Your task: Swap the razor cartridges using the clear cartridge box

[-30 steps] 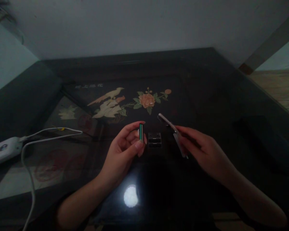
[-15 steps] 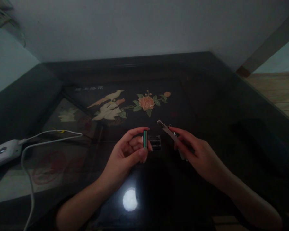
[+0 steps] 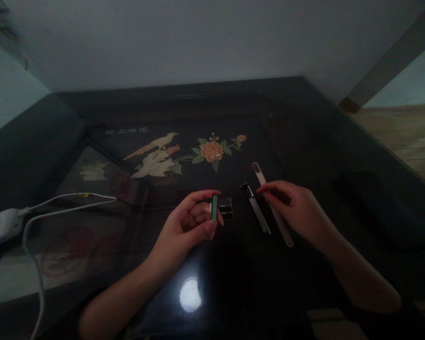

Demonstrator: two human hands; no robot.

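Note:
Thumb and index finger of my left hand (image 3: pixel 191 219) pinch a small flat piece with a green-and-dark edge (image 3: pixel 214 208), held upright on its narrow side. Just right of it a small dark piece with slots (image 3: pixel 226 208) lies on the table, partly behind my fingertips. My right hand (image 3: pixel 293 205) has thumb and forefinger closed around the middle of a long flat silvery strip with rounded ends (image 3: pixel 282 226). Between the hands lies a slim black-and-silver handle (image 3: pixel 258 213) with a small dark fitting at its far tip.
The glossy dark tabletop (image 3: pixel 212 104) carries a bird-and-flower picture (image 3: pixel 211 151). A white device (image 3: pixel 3 226) with a white cable (image 3: pixel 38 278) sits at the left edge. A dark flat shape (image 3: pixel 368 208) is at right. A wall stands behind the table.
My right hand has carried the silvery strip right and down to the table, uncovering the black-and-silver handle. My left hand keeps its pinch on the green-edged piece.

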